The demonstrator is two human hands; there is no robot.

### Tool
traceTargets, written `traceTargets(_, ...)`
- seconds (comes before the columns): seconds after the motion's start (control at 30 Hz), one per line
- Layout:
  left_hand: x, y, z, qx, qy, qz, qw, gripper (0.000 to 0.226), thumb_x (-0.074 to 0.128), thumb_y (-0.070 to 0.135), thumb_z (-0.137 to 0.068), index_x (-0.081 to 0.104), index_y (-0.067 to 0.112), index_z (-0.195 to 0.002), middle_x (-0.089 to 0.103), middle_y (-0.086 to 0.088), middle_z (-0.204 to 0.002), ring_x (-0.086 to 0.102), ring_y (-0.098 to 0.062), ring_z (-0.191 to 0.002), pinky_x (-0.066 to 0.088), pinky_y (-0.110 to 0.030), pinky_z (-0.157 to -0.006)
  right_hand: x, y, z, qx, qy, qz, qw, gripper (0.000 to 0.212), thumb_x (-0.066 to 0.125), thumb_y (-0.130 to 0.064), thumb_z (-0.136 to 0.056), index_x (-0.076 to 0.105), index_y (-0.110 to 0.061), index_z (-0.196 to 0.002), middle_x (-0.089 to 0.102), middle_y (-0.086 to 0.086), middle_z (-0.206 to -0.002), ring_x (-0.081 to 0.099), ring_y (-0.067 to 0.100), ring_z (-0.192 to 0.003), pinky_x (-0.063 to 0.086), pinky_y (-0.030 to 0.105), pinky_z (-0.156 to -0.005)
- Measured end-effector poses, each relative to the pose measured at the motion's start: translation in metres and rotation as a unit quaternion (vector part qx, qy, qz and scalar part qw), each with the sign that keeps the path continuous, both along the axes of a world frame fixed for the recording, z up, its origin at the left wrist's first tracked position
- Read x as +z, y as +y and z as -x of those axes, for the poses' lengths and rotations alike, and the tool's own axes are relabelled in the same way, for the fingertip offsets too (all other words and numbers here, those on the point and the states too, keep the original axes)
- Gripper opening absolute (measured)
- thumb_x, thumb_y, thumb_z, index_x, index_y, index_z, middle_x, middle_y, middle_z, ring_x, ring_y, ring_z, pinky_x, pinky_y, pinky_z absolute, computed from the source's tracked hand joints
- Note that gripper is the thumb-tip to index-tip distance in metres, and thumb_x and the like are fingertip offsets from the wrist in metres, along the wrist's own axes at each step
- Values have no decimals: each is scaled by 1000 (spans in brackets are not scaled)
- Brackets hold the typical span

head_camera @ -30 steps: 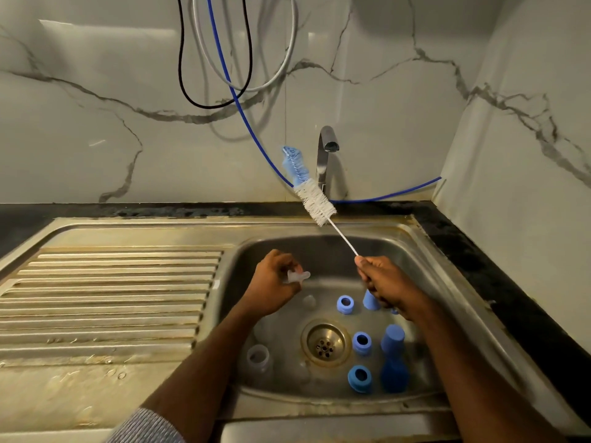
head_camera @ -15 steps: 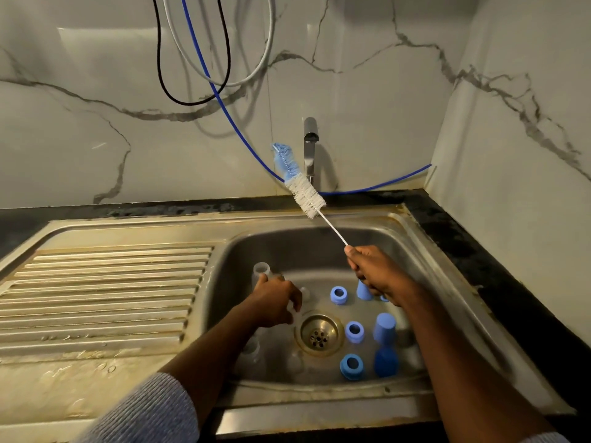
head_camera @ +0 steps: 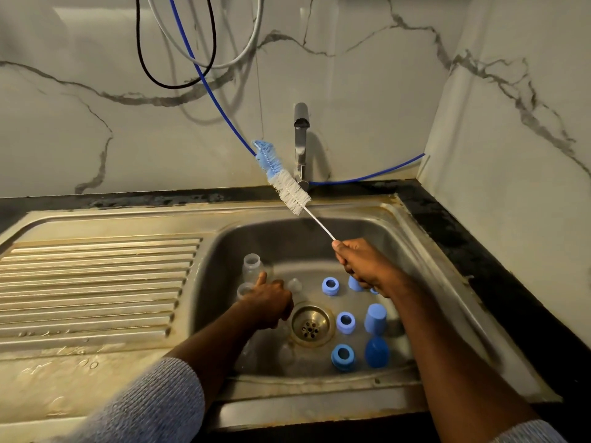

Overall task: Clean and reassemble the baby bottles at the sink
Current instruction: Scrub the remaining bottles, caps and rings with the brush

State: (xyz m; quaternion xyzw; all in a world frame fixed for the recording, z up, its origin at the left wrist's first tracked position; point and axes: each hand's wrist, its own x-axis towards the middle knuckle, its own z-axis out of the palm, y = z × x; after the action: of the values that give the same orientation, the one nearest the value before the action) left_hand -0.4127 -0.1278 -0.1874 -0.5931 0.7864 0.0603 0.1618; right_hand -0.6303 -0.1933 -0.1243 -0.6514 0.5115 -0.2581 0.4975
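Steel sink point(head_camera: 425, 251) holds three blue rings, perhaps three clear bottles; right hand point(head_camera: 361, 266) grips the brush point(head_camera: 289, 187), left hand point(head_camera: 268, 303) curls, its grip unclear.

The left hand point(head_camera: 267, 303) hides what its curled fingers hold; the right hand point(head_camera: 361, 265) covers the brush handle.

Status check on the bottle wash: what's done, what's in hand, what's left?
Done: the bottles look fully taken apart; blue rings and blue caps lie loose in the sink.
In hand: the right hand grips the bottle brush, raised clear of the basin; the left hand reaches down among the clear bottles.
Left: nothing is reassembled, the tap shows no water, and scrubbing isn't visibly underway.
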Motion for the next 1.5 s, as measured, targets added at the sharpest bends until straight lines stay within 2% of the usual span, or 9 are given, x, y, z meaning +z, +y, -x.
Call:
traceTargets(0.37,-9,-1,-6,-10,-9,2,1000,27,76,23,-85,67,27,-110,62,1,-124,44,-22,-132,13,-61,-117,0,0,5,-1,12,1,1000,44,44,-46,-103,47,-21,-67,32,-5,-50,19,10,-41,15,22,-46)
traceTargets(0.53,-2,-11,1,-9,62,15,998,34,75,29,-88,64,29,-120,65,7,-119,50,-16,-122,27,-43,-107,0,0,4,-9,31,10,999,45,45,-46,-102,49,-22,-64,35,-5,-49,22,10,-41,17,21,-45)
traceTargets(0.7,-3,-34,29,-43,35,-25,998,36,69,31,-93,63,28,-128,63,3,-129,53,-20,-123,36,-37,-104,-1,-1,4,-3,43,12,999,45,44,-45,-103,48,-21,-65,35,-4,-50,22,10,-40,18,19,-43)
traceTargets(0.83,-19,-47,48,-73,-36,-92,992,44,67,38,-94,59,28,-136,59,-3,-136,54,-25,-124,35,-40,-105,-3,-3,3,7,58,13,998,45,44,-44,-103,48,-21,-65,36,-6,-48,24,7,-36,20,18,-41)
traceTargets(1.0,-41,-51,53,-143,-80,-63,985,42,68,48,-90,63,28,-127,63,-2,-128,53,-25,-122,33,-45,-101,-4,-4,-1,15,67,22,997,46,44,-46,-103,49,-20,-65,36,-5,-48,25,7,-37,20,19,-41)
traceTargets(1.1,-49,-49,52,-162,-63,-54,983,37,68,40,-91,63,25,-125,64,-4,-128,57,-27,-121,35,-42,-101,-3,-4,0,18,65,24,997,46,44,-45,-103,48,-20,-65,36,-4,-50,24,8,-37,19,19,-41)
traceTargets(1.23,-36,-45,42,-148,-43,-18,988,46,62,39,-94,56,32,-138,53,-9,-130,55,-31,-117,38,-44,-99,-2,-4,2,9,64,21,998,45,44,-45,-103,48,-20,-66,37,-5,-50,24,7,-36,20,18,-40)
traceTargets(1.37,-16,-35,16,-65,-10,33,997,32,62,28,-91,65,33,-122,62,1,-123,57,-22,-118,34,-42,-102,-1,-4,2,7,64,14,998,44,44,-46,-102,49,-21,-66,36,-6,-49,24,7,-36,21,17,-40)
traceTargets(1.5,-13,-23,-1,-49,-19,33,998,28,68,15,-89,64,28,-114,67,5,-115,60,-17,-113,28,-41,-107,-2,-4,4,-2,58,12,998,44,44,-46,-102,49,-21,-66,36,-5,-49,23,10,-39,20,18,-42)
